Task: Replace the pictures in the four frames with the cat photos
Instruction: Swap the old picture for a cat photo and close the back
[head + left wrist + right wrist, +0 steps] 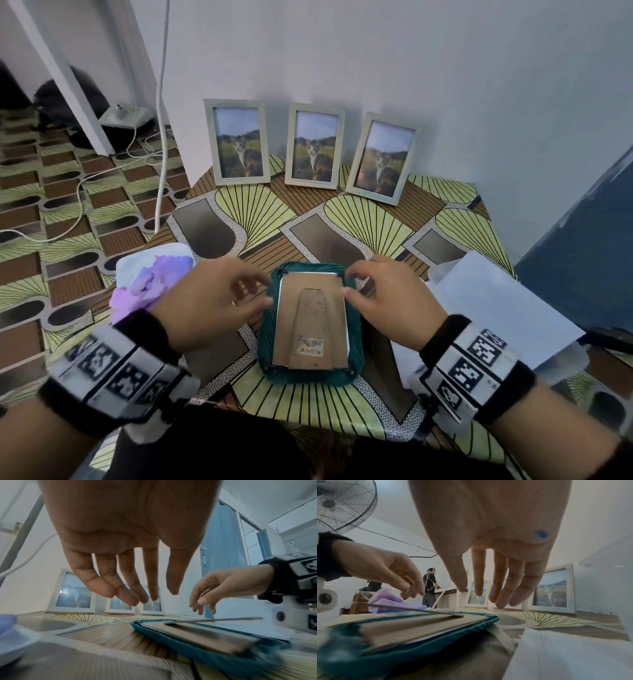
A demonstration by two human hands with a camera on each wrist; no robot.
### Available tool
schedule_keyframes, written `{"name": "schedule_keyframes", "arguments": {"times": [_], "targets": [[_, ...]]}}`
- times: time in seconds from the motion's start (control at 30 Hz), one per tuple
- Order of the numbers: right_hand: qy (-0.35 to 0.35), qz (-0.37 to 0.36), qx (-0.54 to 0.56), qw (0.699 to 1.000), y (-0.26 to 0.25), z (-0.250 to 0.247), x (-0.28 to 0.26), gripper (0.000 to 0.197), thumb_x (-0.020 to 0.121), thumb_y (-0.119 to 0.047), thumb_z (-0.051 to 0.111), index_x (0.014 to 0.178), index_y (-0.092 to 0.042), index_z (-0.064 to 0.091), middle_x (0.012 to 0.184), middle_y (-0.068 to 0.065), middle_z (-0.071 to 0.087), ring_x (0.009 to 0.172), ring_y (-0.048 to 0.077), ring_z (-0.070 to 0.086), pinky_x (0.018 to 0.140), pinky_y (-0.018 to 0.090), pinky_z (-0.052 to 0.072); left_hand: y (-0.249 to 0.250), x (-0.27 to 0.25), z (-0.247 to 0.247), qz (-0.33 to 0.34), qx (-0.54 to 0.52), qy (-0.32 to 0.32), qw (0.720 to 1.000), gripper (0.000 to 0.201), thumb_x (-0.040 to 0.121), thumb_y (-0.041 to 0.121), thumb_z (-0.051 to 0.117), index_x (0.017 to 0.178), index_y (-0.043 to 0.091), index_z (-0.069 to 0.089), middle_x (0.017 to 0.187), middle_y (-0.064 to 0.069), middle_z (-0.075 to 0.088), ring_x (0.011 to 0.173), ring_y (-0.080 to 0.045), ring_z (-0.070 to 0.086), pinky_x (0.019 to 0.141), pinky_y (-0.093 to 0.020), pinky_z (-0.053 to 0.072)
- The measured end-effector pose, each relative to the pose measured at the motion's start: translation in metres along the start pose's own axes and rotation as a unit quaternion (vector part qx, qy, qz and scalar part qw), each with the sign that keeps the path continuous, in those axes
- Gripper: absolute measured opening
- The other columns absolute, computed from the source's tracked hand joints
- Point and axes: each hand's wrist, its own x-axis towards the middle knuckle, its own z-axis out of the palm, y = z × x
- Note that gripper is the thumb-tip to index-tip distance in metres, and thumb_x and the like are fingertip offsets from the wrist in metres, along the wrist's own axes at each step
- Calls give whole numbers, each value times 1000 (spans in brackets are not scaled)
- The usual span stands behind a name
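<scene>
One teal frame [307, 373], face down at near centre of bench [359, 219]; brown cardboard backing [310, 329] uppermost, easel flap [212, 620] lifted slightly off backing at its far end; white edge of sheet showing along backing's sides; small black tabs at corners.

Three pale frames, upright in a row at far edge of bench, leaning toward wall: left [237, 142], middle [315, 146], right [383, 158], each showing a cat photo, cat seated in a grassy field under blue sky.

Left hand [209, 301]: just left of teal frame, fingers loosely spread, pointing down, gripping nothing; thumb tip at frame's left edge, contact not certain. Seen apart from bench in left wrist view.

Right hand [390, 298]: just right of teal frame, fingers relaxed and spread, nothing held; fingertips near frame's far right corner, thumb tip at backing's right edge.

Lilac crumpled tissue [150, 284] in white dish, left of left hand. White sheet [496, 308] on clear plastic, right of right hand. Patterned green-and-brown cover on bench and floor. White cable [161, 137] hanging down wall at left.
</scene>
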Motion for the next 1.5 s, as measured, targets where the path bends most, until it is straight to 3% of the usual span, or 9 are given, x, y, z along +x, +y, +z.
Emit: {"name": "schedule_keyframes", "arguments": {"times": [0.13, 0.27, 0.37, 0.57, 0.8, 1.0, 1.13, 1.27, 1.5], "targets": [[-33, -28, -8, 999, -2, -1, -34, 24, 90, -45, 60, 104, -29, 71, 94, -9, 59, 87, 8, 55, 78, 30, 50, 9, -48, 9, -9, 18, 1, 1000, 14, 79, 46, 74, 90, 36, 75, 84, 16, 63, 71, 1, 61, 70, -33, 52], [-117, -93, -36, 988, 0, 4, -54, 35, 91, -46, 60, 125, -36, 63, 109, -9, 51, 104, 11, 45, 90, 29, 44, 15, -73, 20, 16, 14, -15, 1000, 13, 80, 46, 74, 90, 38, 77, 83, 19, 62, 69, -1, 60, 67, -35, 51], [-136, -106, -67, 983, 2, 7, -58, 37, 93, -49, 57, 127, -37, 61, 115, -7, 48, 110, 14, 42, 95, 33, 42, 15, -81, 30, 23, 56, -5, 998, 18, 84, 50, 68, 95, 38, 76, 86, 20, 63, 68, 0, 58, 68, -34, 51], [-134, -103, -57, 984, 0, 11, -60, 33, 94, -43, 57, 125, -32, 65, 115, -4, 50, 111, 17, 46, 98, 36, 42, 20, -89, 41, 15, 109, 28, 994, 37, 85, 57, 50, 98, 34, 76, 87, 16, 65, 75, -10, 63, 68, -35, 49], [-148, -118, -80, 979, -1, 13, -55, 29, 96, -41, 54, 109, -26, 75, 111, -3, 52, 103, 16, 49, 91, 34, 43, 21, -87, 52, -8, 144, 24, 989, 39, 93, 55, 47, 99, 29, 75, 93, 15, 61, 85, -10, 62, 74, -34, 49], [-150, -113, -69, 980, 1, 14, -49, 27, 95, -41, 57, 101, -24, 77, 107, -4, 53, 97, 15, 49, 85, 34, 45, 14, -87, 59, -14, -24, 63, 998, 19, 86, 39, 70, 100, 30, 78, 84, 16, 64, 73, 0, 58, 71, -28, 45], [-153, -117, -71, 979, 0, 14, -46, 24, 92, -41, 61, 99, -25, 77, 105, -4, 52, 94, 14, 50, 82, 36, 47, 9, -79, 63, -64, -137, 93, 984, 10, 77, 34, 80, 87, 33, 80, 73, 20, 66, 63, 2, 58, 63, -20, 39], [-149, -117, -61, 980, 0, 14, -46, 22, 90, -40, 64, 98, -26, 78, 104, -4, 53, 92, 14, 50, 81, 34, 47, 5, -69, 62, -73, -129, 98, 984, 6, 72, 27, 85, 75, 29, 80, 69, 14, 69, 59, 2, 57, 57, -11, 34], [-149, -110, -39, 982, -1, 14, -45, 18, 89, -38, 67, 96, -25, 78, 102, -3, 53, 91, 14, 51, 80, 35, 47, 5, -63, 56, -55, -104, 68, 991, 6, 72, 27, 84, 72, 30, 80, 69, 16, 69, 59, -2, 56, 56, -13, 34]]}}
